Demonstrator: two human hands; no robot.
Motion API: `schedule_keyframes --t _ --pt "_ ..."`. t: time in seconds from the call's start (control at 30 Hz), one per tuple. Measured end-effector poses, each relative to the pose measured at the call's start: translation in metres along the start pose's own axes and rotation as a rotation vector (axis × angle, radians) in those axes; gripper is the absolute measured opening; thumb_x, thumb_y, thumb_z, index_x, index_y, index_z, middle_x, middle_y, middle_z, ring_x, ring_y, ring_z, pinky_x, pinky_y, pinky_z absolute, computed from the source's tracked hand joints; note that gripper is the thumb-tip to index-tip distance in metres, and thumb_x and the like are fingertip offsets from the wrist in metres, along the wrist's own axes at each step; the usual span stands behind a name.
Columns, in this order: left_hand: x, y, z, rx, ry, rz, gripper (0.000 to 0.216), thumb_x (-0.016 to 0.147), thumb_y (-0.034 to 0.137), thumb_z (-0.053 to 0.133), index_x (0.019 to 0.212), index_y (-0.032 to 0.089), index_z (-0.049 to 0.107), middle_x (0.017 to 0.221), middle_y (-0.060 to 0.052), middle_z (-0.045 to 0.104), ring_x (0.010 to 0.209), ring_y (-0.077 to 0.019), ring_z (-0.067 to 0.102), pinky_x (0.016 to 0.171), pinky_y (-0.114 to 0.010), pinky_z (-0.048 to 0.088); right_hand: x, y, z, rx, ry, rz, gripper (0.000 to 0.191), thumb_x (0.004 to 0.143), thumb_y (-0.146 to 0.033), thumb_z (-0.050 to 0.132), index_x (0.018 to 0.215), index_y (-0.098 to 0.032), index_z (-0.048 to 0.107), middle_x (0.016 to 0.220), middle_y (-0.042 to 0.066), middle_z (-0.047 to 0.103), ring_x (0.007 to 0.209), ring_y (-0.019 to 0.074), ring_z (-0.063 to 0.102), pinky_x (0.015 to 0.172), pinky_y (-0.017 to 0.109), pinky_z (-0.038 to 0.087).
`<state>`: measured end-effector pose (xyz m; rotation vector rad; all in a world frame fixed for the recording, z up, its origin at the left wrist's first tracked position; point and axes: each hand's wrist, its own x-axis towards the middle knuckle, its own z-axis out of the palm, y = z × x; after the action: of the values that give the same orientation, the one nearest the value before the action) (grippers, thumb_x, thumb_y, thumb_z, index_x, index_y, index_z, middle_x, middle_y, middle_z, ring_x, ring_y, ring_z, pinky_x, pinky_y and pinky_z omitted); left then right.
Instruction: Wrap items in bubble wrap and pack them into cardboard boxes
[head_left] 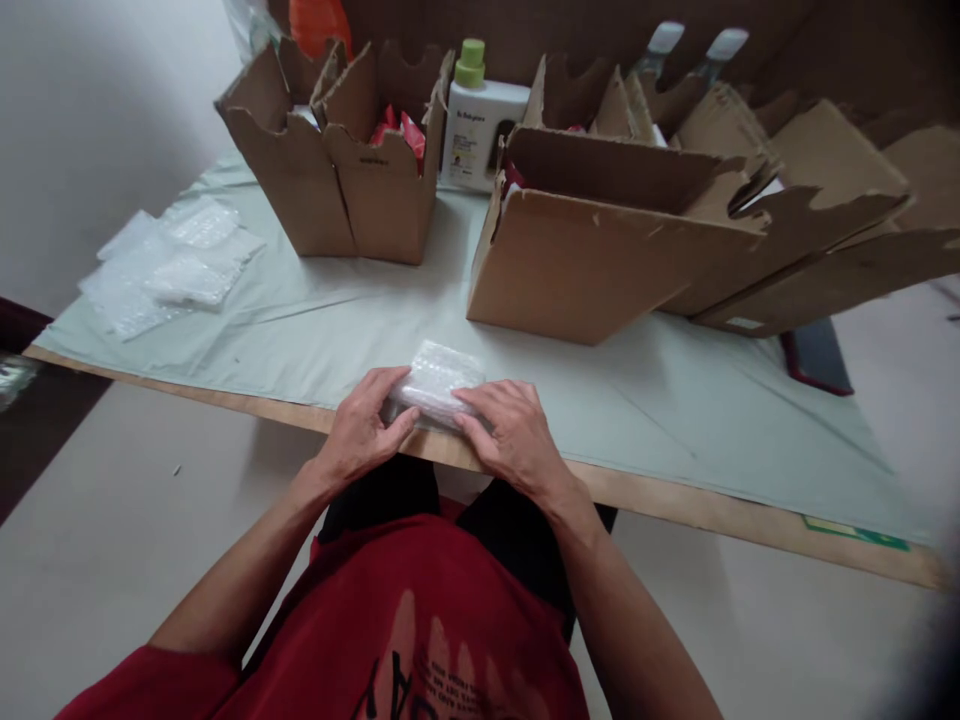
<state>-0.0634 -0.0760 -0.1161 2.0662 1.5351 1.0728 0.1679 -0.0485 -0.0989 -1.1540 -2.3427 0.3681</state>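
A small bundle of clear bubble wrap (441,378) lies at the table's front edge, between both hands. My left hand (369,420) grips its left side, thumb at the near edge and fingers along the far left. On the right, my right hand (514,425) holds the bundle with fingers over its top and the thumb at the near edge. Whatever may be inside the wrap cannot be made out. Farther left on the table rests a loose pile of bubble wrap pieces (176,262).
Cut cardboard boxes (386,200) stand at the back left, some with red packets inside. A large cardboard box (585,260) and more boxes fill the back right. Between them is a white bottle (480,130) with a green cap. A dark phone-like slab (817,358) lies far right.
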Motion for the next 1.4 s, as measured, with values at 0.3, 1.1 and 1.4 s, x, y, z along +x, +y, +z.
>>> schedule_keyframes --t 0.3,1.1,1.4 --pt "0.014 0.004 0.006 0.013 -0.100 0.113 0.038 0.092 0.026 0.059 0.129 0.022 0.065 0.130 -0.012 0.067 0.125 -0.0283 0.060 0.109 -0.050 0.048 -0.004 0.012 -0.009 0.040 -0.124 0.139 0.027 0.100 -0.033 0.053 0.112 -0.023 0.075 0.105 0.005 0.078 0.096 0.0254 0.065 0.092 0.045 0.043" --pt "0.023 0.063 0.036 -0.751 -0.069 -0.426 0.031 0.090 0.033 0.065 0.117 0.019 0.066 0.109 -0.008 0.077 0.098 -0.0218 0.072 0.088 -0.035 0.059 -0.019 0.006 -0.013 0.570 0.207 0.321 0.035 0.092 -0.045 0.068 0.120 -0.023 0.070 0.124 0.009 0.072 0.107 0.0240 0.069 0.098 0.041 0.056" --pt "0.037 0.082 0.040 -0.466 -0.327 -0.060 0.028 0.086 0.016 0.069 0.112 0.027 0.070 0.100 -0.001 0.072 0.087 -0.0167 0.069 0.077 -0.029 0.057 -0.022 0.026 -0.086 0.676 -0.142 0.320 0.042 0.083 -0.029 0.077 0.124 -0.026 0.070 0.114 0.004 0.076 0.097 0.0206 0.072 0.084 0.029 0.058"
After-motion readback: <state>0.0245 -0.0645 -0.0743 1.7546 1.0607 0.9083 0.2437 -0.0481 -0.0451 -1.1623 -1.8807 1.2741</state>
